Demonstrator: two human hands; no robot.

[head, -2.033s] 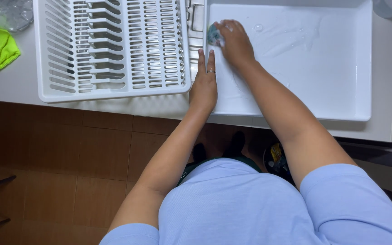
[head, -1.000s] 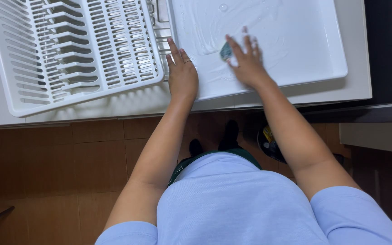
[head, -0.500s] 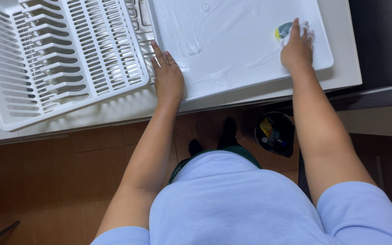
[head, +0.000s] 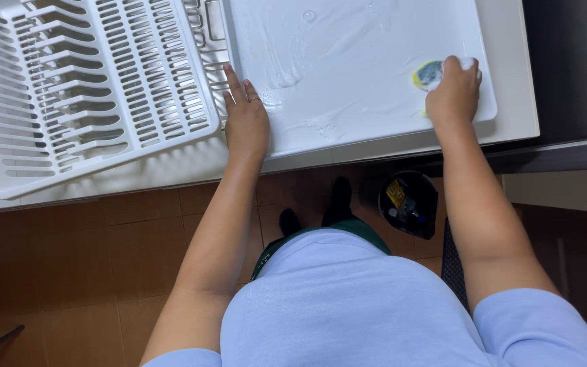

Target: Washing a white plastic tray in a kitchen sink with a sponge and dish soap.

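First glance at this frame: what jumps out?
The big white tray, streaked with soapy film, fills the upper middle of the counter. The right hand presses a yellow-and-green sponge near the tray's right edge, while the left hand lies flat on its left rim. To the left sits a white slatted dish rack, tilted askew.

A dark round bin (head: 409, 204) is standing on the brown floor tiles, just under the counter edge and between the person's feet and right forearm — inside it a small package (head: 396, 194) is showing, yellow with a touch of red, crumpled and lying toward the bin's left side among darker scraps too small to tell — no labels, signs or screens are showing anywhere else
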